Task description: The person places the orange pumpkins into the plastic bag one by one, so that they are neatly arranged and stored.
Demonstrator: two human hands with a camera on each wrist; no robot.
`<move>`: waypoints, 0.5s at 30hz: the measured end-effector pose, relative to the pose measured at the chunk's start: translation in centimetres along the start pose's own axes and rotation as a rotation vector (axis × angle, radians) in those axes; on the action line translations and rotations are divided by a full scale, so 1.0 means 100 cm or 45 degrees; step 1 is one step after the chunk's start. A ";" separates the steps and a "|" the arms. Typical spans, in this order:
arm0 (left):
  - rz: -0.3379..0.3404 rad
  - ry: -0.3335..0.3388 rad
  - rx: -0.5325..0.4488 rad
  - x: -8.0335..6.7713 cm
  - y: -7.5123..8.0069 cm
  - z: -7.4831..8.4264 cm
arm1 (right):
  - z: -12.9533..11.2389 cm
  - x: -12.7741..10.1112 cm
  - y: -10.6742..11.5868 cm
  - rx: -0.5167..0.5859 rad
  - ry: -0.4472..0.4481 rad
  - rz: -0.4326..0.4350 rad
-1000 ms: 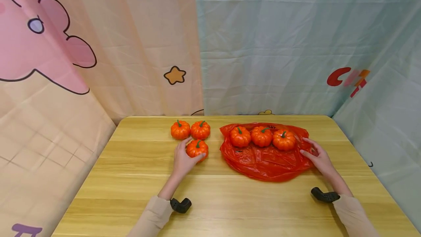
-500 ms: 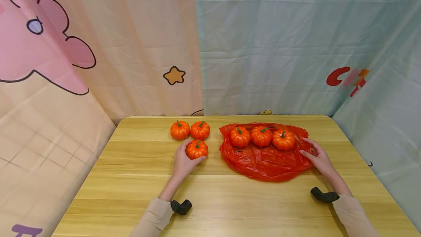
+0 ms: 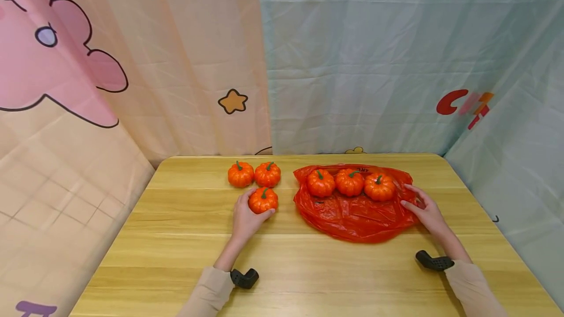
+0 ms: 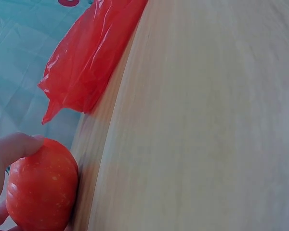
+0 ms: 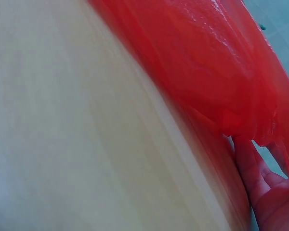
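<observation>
- The light wooden table (image 3: 308,278) has its far edge against the printed fabric backdrop (image 3: 352,62); a broad bare strip of wood lies between the things and the near edge.
- The crumpled red plastic bag (image 3: 352,216) lies flat right of centre, its right rim near the table's right edge; three small orange pumpkins (image 3: 349,183) sit in a row on its far part.
- The right hand (image 3: 425,212) rests on the bag's right rim, fingers spread almost straight, gripping nothing plainly.
- The left hand (image 3: 244,216) curls round a small orange pumpkin with a green stem (image 3: 263,200), standing on the wood just left of the bag.
- Two more orange pumpkins (image 3: 254,174) touch each other just behind it.
</observation>
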State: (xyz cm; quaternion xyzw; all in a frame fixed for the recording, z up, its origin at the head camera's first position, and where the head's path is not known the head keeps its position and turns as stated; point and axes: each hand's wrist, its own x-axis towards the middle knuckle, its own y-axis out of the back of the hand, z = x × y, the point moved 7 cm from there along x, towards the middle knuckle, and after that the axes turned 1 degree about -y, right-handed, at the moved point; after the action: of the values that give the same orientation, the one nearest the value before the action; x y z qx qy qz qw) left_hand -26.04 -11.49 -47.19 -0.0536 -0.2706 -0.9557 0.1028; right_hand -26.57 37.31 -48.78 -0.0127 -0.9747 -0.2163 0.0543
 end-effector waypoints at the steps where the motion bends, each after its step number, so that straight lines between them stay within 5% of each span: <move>1: 0.006 0.000 0.001 0.000 0.000 0.000 | 0.000 0.000 0.000 0.002 0.004 0.001; 15: 0.022 -0.014 -0.034 -0.001 -0.003 0.013 | 0.002 0.000 0.002 -0.001 0.002 0.018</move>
State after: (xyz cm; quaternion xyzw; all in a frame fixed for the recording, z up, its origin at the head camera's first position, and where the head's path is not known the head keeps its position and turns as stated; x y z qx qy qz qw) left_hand -25.93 -10.50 -46.29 -0.0625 -0.2578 -0.9580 0.1087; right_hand -26.60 37.57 -48.83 -0.0194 -0.9745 -0.2163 0.0564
